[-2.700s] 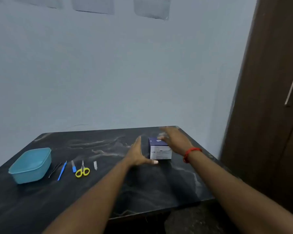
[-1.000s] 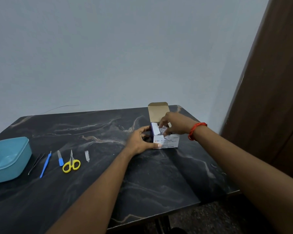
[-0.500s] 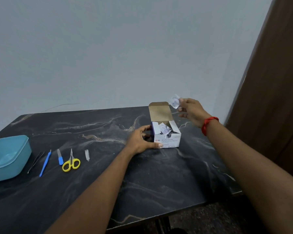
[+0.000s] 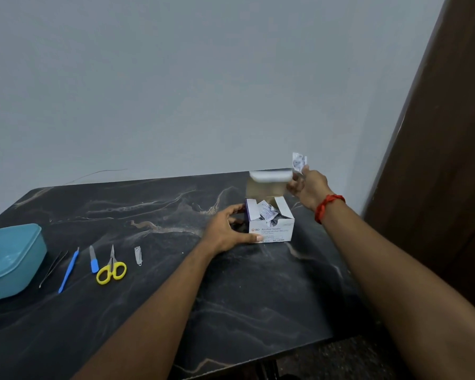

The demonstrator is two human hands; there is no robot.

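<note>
A small white and purple box of alcohol swabs [image 4: 272,229] stands open on the dark marble table [image 4: 231,297], with several sachets showing inside. My left hand [image 4: 226,231] grips the box's left side, thumb along its front. My right hand [image 4: 309,189], with a red thread at the wrist, is raised behind the box. It pinches one swab sachet [image 4: 299,161] between the fingertips while its lower fingers touch the blurred lid flap [image 4: 270,178].
At the left edge sits a teal plastic tub [image 4: 8,261]. Beside it lie tweezers [image 4: 52,266], a blue-handled tool [image 4: 68,270], a blue nail file [image 4: 93,259], yellow scissors [image 4: 111,267] and a nail clipper [image 4: 138,255]. A brown door [image 4: 436,160] stands at the right.
The box was shut, then opened. My right hand took one sachet out and lifted it. The lid flap now tilts forward under that hand. My left hand kept its hold.
</note>
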